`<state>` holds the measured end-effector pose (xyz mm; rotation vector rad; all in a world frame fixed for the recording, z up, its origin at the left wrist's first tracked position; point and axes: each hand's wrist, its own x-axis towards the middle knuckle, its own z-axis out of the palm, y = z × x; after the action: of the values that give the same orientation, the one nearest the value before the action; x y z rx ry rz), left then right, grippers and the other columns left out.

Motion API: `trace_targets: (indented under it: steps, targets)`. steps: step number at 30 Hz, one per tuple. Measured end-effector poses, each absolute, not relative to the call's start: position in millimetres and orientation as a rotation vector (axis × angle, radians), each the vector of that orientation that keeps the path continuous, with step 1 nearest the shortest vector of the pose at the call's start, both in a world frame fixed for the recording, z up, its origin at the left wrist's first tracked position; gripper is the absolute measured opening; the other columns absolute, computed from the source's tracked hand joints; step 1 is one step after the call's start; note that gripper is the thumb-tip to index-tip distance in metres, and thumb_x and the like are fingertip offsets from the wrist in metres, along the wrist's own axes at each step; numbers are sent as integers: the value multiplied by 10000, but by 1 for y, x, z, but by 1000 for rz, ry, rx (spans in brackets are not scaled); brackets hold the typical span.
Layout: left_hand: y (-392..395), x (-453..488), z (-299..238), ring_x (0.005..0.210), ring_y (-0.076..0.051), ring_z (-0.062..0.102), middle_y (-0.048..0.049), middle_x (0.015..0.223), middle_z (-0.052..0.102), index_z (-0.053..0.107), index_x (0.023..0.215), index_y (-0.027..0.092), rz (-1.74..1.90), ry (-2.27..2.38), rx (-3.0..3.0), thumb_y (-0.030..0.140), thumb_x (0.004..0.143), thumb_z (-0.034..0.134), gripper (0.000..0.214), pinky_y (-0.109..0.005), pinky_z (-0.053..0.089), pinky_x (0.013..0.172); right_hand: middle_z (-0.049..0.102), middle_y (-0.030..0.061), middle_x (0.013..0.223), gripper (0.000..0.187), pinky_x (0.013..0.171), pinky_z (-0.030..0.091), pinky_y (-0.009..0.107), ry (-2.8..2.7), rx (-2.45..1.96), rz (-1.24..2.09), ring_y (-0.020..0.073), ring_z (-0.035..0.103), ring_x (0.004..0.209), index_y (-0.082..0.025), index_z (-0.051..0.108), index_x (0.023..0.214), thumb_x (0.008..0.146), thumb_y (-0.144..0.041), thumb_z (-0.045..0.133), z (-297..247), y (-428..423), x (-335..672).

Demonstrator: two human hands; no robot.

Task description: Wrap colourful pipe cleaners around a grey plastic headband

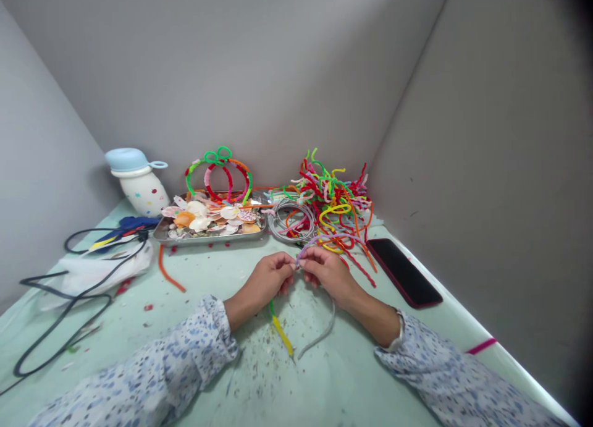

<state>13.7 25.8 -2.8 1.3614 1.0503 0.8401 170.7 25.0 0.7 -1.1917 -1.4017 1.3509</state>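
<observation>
My left hand [271,277] and my right hand [331,274] meet above the table, fingertips pinched close together. A purple pipe cleaner [331,236] rises from the fingertips and arcs to the right over my right hand, which pinches it. Below my left hand hangs a wire wrapped in green and yellow pipe cleaner [281,335]; that hand is closed on it. A bare grey wire end [319,339] curves down from under my right hand toward the table. The spot where wire and pipe cleaner meet is mostly hidden by my fingers.
Behind my hands are a metal tray [208,241] of seashells, two pipe-cleaner rings [218,180], a wire coil [293,223] and a heap of pipe cleaners [340,192]. A phone [404,272] lies right; a bottle [141,189] and black cable [60,297] are left.
</observation>
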Motion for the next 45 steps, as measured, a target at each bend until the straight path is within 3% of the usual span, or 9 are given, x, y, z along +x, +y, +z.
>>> trace_targets:
  steps: [10,17,26,45]
  targets:
    - [26,15,-4,398,-72,477,37,568,532,517,782,159,873,1088,1296,271,781,519,112,-176,332,378,520,-62,539,158,398,338,188,-1396,-1214,1360,84,475,444,-170,550,851,714,-248,562,4,25,169]
    - [28,12,-6,413,-78,420,40,523,522,557,800,157,927,1122,1368,277,767,533,126,-191,350,413,500,-70,521,151,429,357,193,-1482,-1246,1240,83,487,447,-171,576,855,718,-220,535,0,26,170]
    - [29,12,-4,455,-93,457,35,508,529,590,786,147,942,1111,1418,260,749,550,125,-205,377,470,484,-84,490,130,383,323,189,-1517,-1170,1313,72,422,376,-184,557,878,775,-249,512,-6,28,172]
    - [28,13,-3,475,-101,528,11,560,597,616,819,140,942,1130,1458,263,766,556,147,-197,391,466,502,-82,493,138,351,307,170,-1354,-1248,1401,54,396,352,-173,526,825,721,-262,546,-3,30,171]
